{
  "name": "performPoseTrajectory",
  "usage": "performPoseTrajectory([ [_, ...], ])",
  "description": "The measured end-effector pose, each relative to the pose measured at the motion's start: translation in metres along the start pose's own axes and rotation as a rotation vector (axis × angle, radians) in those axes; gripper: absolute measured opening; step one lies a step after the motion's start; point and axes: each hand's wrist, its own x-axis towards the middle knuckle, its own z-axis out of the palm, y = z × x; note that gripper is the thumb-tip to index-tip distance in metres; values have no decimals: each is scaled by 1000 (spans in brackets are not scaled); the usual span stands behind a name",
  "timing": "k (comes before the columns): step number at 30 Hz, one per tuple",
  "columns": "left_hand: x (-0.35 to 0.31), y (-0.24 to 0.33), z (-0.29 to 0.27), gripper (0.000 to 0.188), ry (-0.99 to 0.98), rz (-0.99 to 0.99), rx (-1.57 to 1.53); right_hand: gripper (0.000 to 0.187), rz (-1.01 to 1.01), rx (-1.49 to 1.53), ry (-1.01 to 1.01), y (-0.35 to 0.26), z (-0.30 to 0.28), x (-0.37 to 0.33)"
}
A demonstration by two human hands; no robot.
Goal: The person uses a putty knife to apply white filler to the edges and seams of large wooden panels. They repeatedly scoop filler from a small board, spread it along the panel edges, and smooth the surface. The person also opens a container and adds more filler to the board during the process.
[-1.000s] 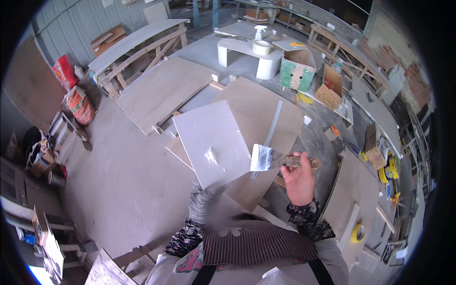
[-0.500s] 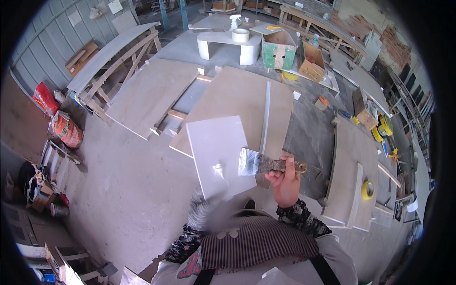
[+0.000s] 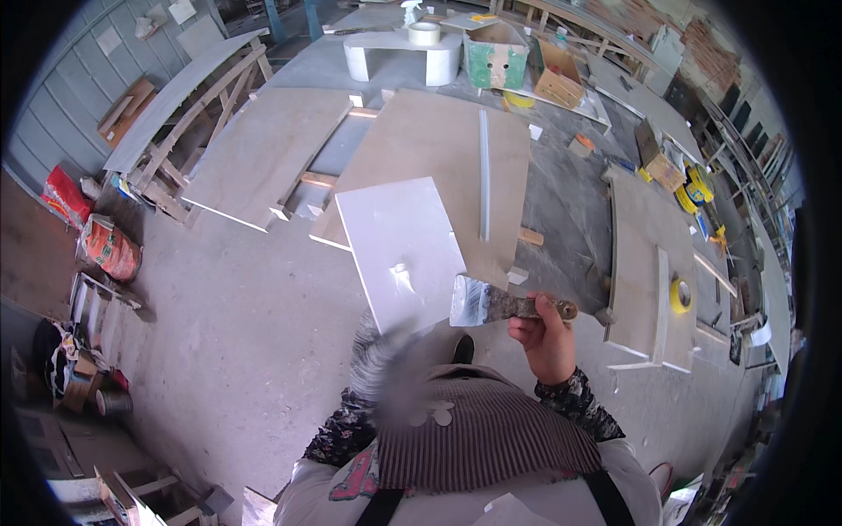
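Observation:
A smooth white rectangular board (image 3: 399, 232) is held tilted in front of me, with a small lump of white paste on its lower part. Under its near edge is my left hand (image 3: 368, 358) in a grey glove, partly covered by a blurred smudge. Its fingers are hidden beneath the board it supports. My bare right hand (image 3: 550, 346) is closed round the handle of a putty knife (image 3: 513, 306). White paste coats the wide blade, which points left, close to the board's right edge.
Large beige panels (image 3: 421, 149) lie on low supports ahead, one with a narrow metal strip (image 3: 484, 175). At right, another panel carries a roll of yellow tape (image 3: 680, 296). Farther back stand a green-and-white box (image 3: 495, 63), a wooden crate (image 3: 559, 77) and a white bench-like piece (image 3: 386, 44).
The view has shifted, so the panels appear higher in the picture. The putty knife and right hand sit slightly farther right and a little lower relative to the board, both still held.

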Motion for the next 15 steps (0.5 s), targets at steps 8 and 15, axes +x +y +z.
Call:
performPoseTrajectory([
  [8, -20, -17, 15, 47, -90, -83, 358, 26, -21, 239, 112, 39, -4, -31],
  [15, -20, -19, 21, 37, -250, 61, 789, 25, -26, 340, 179, 45, -16, -40],
])
